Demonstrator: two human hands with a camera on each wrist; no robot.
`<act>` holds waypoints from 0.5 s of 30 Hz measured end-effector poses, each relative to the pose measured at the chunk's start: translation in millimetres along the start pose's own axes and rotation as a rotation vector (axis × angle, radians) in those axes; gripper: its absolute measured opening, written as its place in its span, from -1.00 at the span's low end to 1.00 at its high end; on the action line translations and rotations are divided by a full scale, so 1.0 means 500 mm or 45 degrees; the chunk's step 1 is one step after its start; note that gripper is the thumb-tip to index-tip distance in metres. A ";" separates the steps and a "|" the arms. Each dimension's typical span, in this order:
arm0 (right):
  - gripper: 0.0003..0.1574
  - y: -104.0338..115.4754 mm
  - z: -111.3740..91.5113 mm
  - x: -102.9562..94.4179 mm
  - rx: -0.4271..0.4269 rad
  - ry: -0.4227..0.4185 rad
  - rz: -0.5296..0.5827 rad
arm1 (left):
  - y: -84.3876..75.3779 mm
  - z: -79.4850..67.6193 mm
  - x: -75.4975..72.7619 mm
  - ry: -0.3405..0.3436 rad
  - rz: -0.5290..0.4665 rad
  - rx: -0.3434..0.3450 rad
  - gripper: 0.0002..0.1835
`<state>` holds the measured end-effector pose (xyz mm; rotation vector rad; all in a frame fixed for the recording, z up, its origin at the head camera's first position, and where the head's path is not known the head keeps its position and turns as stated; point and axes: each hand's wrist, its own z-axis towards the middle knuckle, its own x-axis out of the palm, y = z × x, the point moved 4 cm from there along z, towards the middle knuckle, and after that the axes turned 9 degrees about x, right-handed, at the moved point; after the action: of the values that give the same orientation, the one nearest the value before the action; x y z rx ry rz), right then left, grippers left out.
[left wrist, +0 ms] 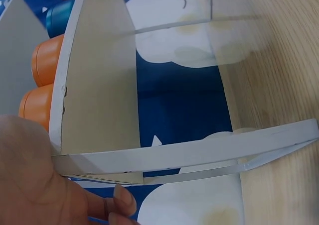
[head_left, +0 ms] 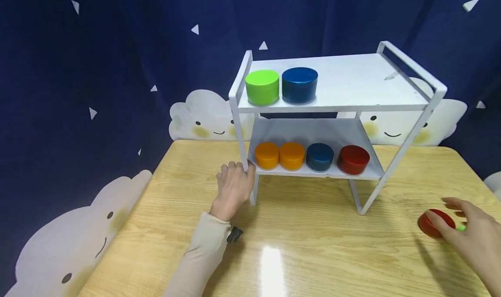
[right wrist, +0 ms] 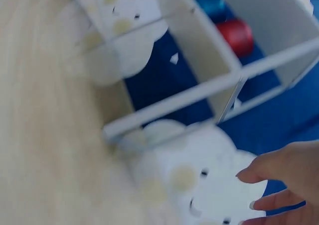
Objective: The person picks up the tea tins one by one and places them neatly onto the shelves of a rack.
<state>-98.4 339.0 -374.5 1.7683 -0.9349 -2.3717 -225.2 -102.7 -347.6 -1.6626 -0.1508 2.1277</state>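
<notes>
A white two-tier rack (head_left: 313, 108) stands on the wooden table. My left hand (head_left: 235, 184) grips its left front leg at the lower shelf's corner; in the left wrist view, the hand (left wrist: 45, 180) has fingers behind the frame. At the far right, my right hand (head_left: 475, 231) hovers by a red round tin (head_left: 432, 228) on the table, thumb overlapping its top, fingers spread. A bit of something green (head_left: 461, 228) shows behind that hand, mostly hidden. In the right wrist view, the hand (right wrist: 286, 180) has nothing between thumb and fingers.
On the top shelf are a green tin (head_left: 262, 88) and a blue tin (head_left: 299, 86). Below sit two orange tins (head_left: 267, 156), a darker blue tin (head_left: 320, 158) and another red tin (head_left: 353, 160). A navy curtain (head_left: 117, 49) with white clouds hangs behind the table.
</notes>
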 end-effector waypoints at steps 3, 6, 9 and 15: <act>-0.22 -0.053 -0.007 0.020 0.052 0.014 0.001 | -0.003 0.000 -0.002 -0.013 0.002 -0.002 -0.45; -0.27 -0.088 -0.020 0.037 0.126 -0.003 0.047 | -0.004 -0.001 -0.004 -0.022 0.009 -0.006 -0.45; -0.29 -0.102 -0.030 0.045 0.182 -0.040 0.065 | -0.003 -0.001 -0.006 -0.038 0.006 -0.013 -0.47; -0.25 -0.107 -0.034 0.045 0.197 -0.123 0.017 | -0.003 0.001 -0.008 -0.066 -0.004 -0.017 -0.50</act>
<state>-74.4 367.1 -422.4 1.7021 -1.1684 -2.4576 -224.4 -102.7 -343.4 -1.6143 -0.1834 2.1730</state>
